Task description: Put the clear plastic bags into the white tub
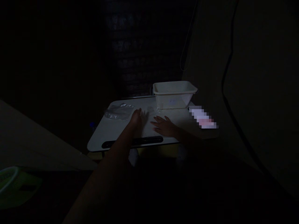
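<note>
My left hand [136, 119] stands on its edge above the white folding table [112, 133], its fingers stretched away from me and partly hidden by the back of the hand. Nothing shows in it. Just left of it lies a crumpled clear plastic bag [120, 112]. My right hand [164, 127] is palm down over the tabletop, fingers spread, holding nothing. Beyond it sits a white plastic basin [174, 100]. A small clear plastic piece [153, 109] lies in front of the basin, too dim to make out well.
At the table's right edge a lit, blurred-out screen [203, 117] lies flat. A black slot [147, 140] runs along the near edge. A green basket [16, 186] stands at lower left. A dark cable [224, 84] hangs along the right wall. The room is very dark.
</note>
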Demonstrator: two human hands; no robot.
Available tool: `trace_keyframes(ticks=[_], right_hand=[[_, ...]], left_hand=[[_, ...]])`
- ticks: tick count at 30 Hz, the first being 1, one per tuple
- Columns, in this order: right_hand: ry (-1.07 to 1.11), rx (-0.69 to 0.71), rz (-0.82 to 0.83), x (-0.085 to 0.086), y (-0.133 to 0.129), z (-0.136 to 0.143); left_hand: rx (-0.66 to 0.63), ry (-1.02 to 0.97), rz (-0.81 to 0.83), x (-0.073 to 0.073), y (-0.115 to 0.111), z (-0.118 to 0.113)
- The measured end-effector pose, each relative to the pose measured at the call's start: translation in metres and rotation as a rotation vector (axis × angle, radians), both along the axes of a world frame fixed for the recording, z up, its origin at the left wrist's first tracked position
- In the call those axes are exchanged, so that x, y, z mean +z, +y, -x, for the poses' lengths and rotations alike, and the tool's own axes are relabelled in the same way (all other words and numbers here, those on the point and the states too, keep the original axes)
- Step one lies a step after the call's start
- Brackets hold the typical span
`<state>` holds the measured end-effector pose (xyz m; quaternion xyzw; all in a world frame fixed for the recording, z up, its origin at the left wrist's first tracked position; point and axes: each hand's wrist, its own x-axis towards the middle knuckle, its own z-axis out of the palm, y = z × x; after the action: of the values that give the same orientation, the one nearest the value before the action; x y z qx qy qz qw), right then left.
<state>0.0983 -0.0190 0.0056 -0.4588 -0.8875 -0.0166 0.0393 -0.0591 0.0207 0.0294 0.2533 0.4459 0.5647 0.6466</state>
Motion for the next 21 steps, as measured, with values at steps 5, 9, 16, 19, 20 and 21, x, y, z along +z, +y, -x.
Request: trace_keyframes(ticks=[5,9,16,19,20,21], right_hand=[[0.001,-0.008,0.002,-0.003,0.001,0.002],[0.003,-0.008,-0.005,-0.002,-0.001,0.003],[0.037,0.013,-0.049,-0.001,0.001,-0.003],[0.048,-0.014,-0.073,0.001,0.004,-0.006],[0.054,-0.026,-0.082,0.003,0.005,-0.006],[0.059,-0.039,-0.091,0.004,0.006,-0.006]], left_hand=[[0.015,-0.056,-0.017,0.01,-0.007,-0.014],[0.015,-0.051,-0.005,0.01,-0.009,-0.022],[-0.061,-0.026,0.07,0.004,-0.008,-0.02],[-0.044,-0.037,0.051,0.003,-0.005,-0.019],[-0.037,-0.035,0.032,0.002,-0.004,-0.018],[-0.029,-0.015,0.004,0.002,-0.002,-0.017]])
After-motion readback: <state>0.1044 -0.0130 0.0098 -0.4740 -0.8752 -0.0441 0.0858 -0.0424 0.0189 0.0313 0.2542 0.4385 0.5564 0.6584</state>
